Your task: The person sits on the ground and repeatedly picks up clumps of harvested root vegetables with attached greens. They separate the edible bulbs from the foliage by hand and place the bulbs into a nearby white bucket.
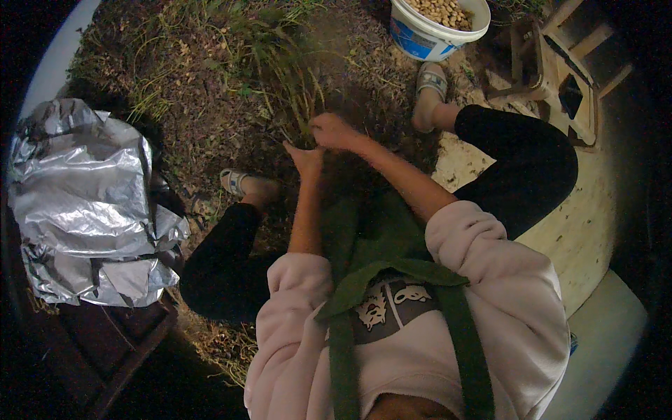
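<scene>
Between my feet, both hands meet at the lower end of a bunch of long green plant stems (pixel 294 89). My left hand (pixel 307 155) grips the bunch near its base, thumb pointing up and to the left. Just above and to the right, my right hand (pixel 333 131) is curled with its fingers closed at the stems; what lies within its fingers is too blurred to make out. The stems run up and away over a heap of dry plant matter (pixel 194 105). Dark shade hides what is right below the hands.
A white and blue plastic bucket (pixel 420 34) with what look like peanuts in their shells (pixel 446 11) stands beyond my right foot. Right of it, a wooden stool (pixel 572 79) lies tipped over. Crumpled silver sheeting (pixel 89 194) is at the left. A pale sheet (pixel 572 236) spreads at the right.
</scene>
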Motion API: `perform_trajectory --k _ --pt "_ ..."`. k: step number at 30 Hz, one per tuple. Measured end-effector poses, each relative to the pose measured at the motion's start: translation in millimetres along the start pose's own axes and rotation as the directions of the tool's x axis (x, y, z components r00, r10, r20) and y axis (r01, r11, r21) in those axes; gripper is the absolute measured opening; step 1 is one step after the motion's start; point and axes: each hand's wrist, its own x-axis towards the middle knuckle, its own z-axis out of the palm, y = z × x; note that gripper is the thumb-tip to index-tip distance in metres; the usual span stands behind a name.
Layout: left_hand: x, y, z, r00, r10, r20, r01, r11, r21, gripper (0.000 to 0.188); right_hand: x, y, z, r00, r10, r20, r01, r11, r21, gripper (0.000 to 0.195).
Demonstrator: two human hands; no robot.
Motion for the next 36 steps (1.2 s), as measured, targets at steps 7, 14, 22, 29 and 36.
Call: perform_trajectory --k 7,14,22,29,36 --pt "-9.6 34.9 -49.3 0.809 -0.446 0.382 0.587 0.635 -0.502 0.041 -5.3 -4.2 -38.9 0.936 0.338 -0.098 -0.280 0.884 0.375 0.022" --pt "-24.1 62.2 -43.0 0.817 -0.428 0.387 0.574 0.665 -0.477 0.035 -23.9 12.4 -33.6 0.961 0.228 -0.156 -0.220 0.973 0.067 0.029" --pt "-33.7 69.2 -44.6 0.859 -0.338 0.385 0.513 0.573 -0.639 0.037 -32.8 -42.9 -13.6 0.975 0.220 0.041 -0.218 0.975 -0.051 0.040" --pt "-32.7 79.1 -33.4 0.902 -0.380 0.207 0.431 0.826 -0.363 0.040 -35.8 -55.8 -13.3 0.987 0.137 0.081 -0.129 0.987 -0.092 0.030" --pt "-34.0 95.1 -40.4 0.862 -0.411 0.298 0.507 0.721 -0.472 0.044 -28.4 -39.0 -5.4 0.995 0.068 0.069 -0.082 0.972 0.222 0.024"
